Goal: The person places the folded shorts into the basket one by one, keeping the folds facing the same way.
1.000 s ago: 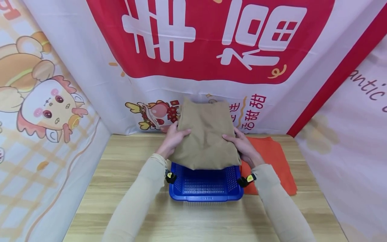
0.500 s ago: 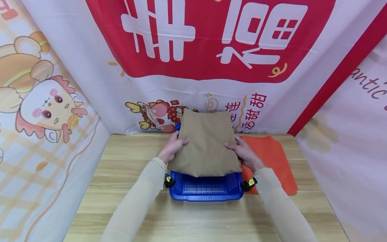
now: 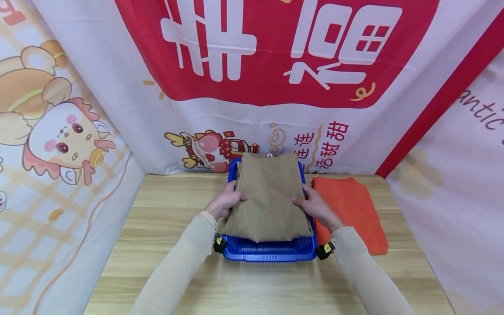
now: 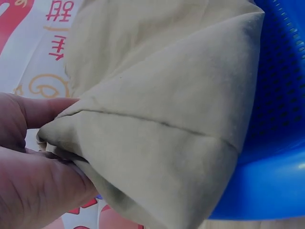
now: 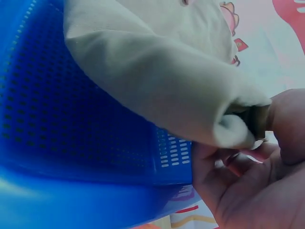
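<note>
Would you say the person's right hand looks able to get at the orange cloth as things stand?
Probably yes: the orange cloth lies close beside the right hand, largely uncovered, though that hand grips the tan cloth and would likely need to let go first.

orange cloth [image 3: 356, 214], wooden table [image 3: 165, 201], printed backdrop [image 3: 271, 89]
</note>
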The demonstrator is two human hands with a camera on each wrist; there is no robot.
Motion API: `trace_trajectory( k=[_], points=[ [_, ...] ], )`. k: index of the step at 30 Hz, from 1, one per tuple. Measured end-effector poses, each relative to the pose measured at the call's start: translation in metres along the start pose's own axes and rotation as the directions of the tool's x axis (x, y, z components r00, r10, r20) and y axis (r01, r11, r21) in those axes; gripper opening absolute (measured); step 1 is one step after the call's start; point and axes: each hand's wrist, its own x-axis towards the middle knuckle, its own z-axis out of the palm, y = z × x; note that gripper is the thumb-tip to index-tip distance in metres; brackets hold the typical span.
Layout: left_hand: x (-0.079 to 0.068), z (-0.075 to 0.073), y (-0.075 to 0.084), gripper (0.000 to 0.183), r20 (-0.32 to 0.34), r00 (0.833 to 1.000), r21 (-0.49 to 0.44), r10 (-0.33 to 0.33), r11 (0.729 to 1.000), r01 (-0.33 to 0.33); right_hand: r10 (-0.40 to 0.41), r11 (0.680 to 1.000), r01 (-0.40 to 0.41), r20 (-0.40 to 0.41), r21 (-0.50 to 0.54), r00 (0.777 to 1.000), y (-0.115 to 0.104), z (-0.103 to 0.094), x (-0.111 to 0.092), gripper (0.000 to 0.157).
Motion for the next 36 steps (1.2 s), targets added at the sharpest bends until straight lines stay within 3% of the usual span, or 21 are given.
trace_trajectory(
  k=[8, 18, 24, 26, 29, 30, 33, 36],
  points=[
    [-0.004, 0.013, -0.009, 0.065, -0.017, 1.000, 0.099, 0.011, 0.995, -0.009, -0.008, 0.977, 0.004, -0.017, -0.213, 1.000, 0.003, 0.007, -0.005, 0.064],
    [-0.006, 0.023, -0.019, 0.059, -0.049, 0.999, 0.190, 0.009, 0.982, 0.000, -0.077, 0.906, 0.061, -0.020, -0.419, 0.997, 0.005, 0.019, -0.010, 0.065],
    [-0.008, 0.024, -0.023, 0.065, -0.094, 0.994, 0.292, 0.058, 0.956, -0.028, -0.048, 0.877, 0.045, 0.006, -0.478, 0.999, 0.002, 0.023, -0.011, 0.071],
    [-0.010, 0.024, -0.024, 0.069, -0.096, 0.994, 0.343, 0.061, 0.939, -0.024, -0.037, 0.853, 0.042, 0.019, -0.521, 0.999, 0.001, 0.025, -0.012, 0.072],
    [-0.013, 0.025, -0.023, 0.072, -0.092, 0.995, 0.450, 0.050, 0.893, -0.003, -0.020, 0.807, 0.039, 0.040, -0.589, 0.999, -0.002, 0.029, -0.013, 0.073],
    [-0.014, 0.026, -0.022, 0.074, -0.089, 0.995, 0.502, 0.047, 0.865, 0.004, -0.012, 0.791, 0.038, 0.047, -0.610, 0.999, -0.003, 0.031, -0.013, 0.070],
    [-0.015, 0.031, -0.022, 0.076, -0.094, 0.993, 0.658, 0.068, 0.753, 0.010, 0.022, 0.748, 0.021, 0.057, -0.664, 0.998, -0.005, 0.036, -0.013, 0.060],
    [-0.015, 0.037, -0.022, 0.083, -0.122, 0.982, 0.761, 0.142, 0.649, 0.001, 0.059, 0.719, -0.002, 0.058, -0.695, 0.997, -0.007, 0.040, -0.012, 0.054]
  ],
)
